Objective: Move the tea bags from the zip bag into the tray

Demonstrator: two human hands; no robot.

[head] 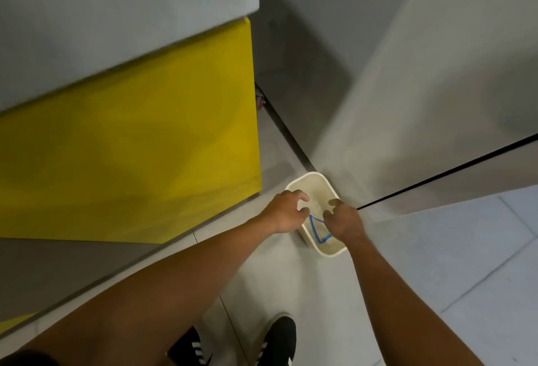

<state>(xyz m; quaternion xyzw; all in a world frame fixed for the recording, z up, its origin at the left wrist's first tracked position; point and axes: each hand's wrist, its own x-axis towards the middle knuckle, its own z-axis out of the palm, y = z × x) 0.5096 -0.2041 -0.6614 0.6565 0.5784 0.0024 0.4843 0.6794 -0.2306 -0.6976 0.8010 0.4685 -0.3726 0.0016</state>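
Note:
A cream rectangular tray (309, 177) stands on the floor tiles beside a grey panel. Over it hangs a clear zip bag (316, 227) with a blue zip line, stretched between my two hands. My left hand (286, 212) grips the bag's left side with curled fingers. My right hand (344, 221) holds its right side, fingers curled down over the tray. The picture is blurred, and I cannot make out any tea bags in the bag or in the tray.
A yellow cabinet front (131, 144) under a grey top fills the left. Grey panels with a dark gap (436, 176) rise on the right. My black shoes with white stripes (273, 342) stand on the pale floor tiles below.

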